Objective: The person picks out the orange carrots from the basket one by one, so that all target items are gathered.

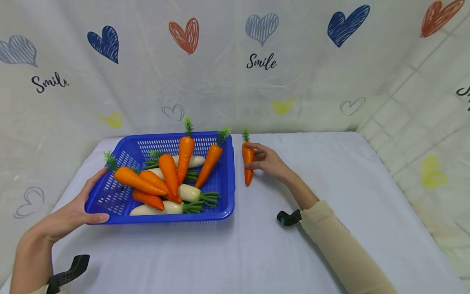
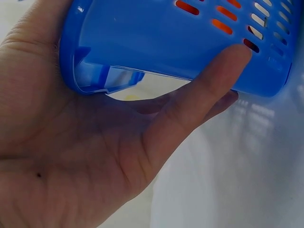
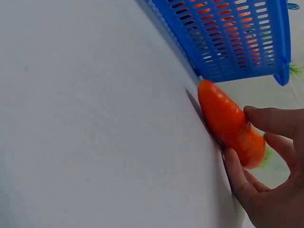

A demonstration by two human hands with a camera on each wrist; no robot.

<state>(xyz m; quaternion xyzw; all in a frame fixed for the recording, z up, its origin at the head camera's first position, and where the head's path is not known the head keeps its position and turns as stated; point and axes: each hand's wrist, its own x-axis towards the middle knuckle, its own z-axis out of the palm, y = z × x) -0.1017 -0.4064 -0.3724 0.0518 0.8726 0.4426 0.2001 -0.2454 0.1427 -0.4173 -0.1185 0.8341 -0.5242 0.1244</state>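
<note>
A blue plastic basket (image 1: 205, 217) holds several orange carrots (image 1: 139, 181) with leafy green tops and several white radishes (image 1: 189, 193) with green stems. My left hand (image 1: 75, 206) grips the basket's near left corner; in the left wrist view its thumb (image 2: 209, 83) lies along the slotted wall. To the right of the basket, my right hand (image 1: 269, 161) pinches a single carrot (image 1: 248, 171) between thumb and fingers. In the right wrist view this carrot (image 3: 223, 114) lies close over the cloth, its tip pointing toward the basket wall (image 3: 228, 71).
A white cloth (image 1: 264, 253) covers the table. Behind it hangs a pale curtain (image 1: 220, 90) printed with hearts and the word Smile. Black camera mounts (image 1: 289, 218) are worn at both wrists.
</note>
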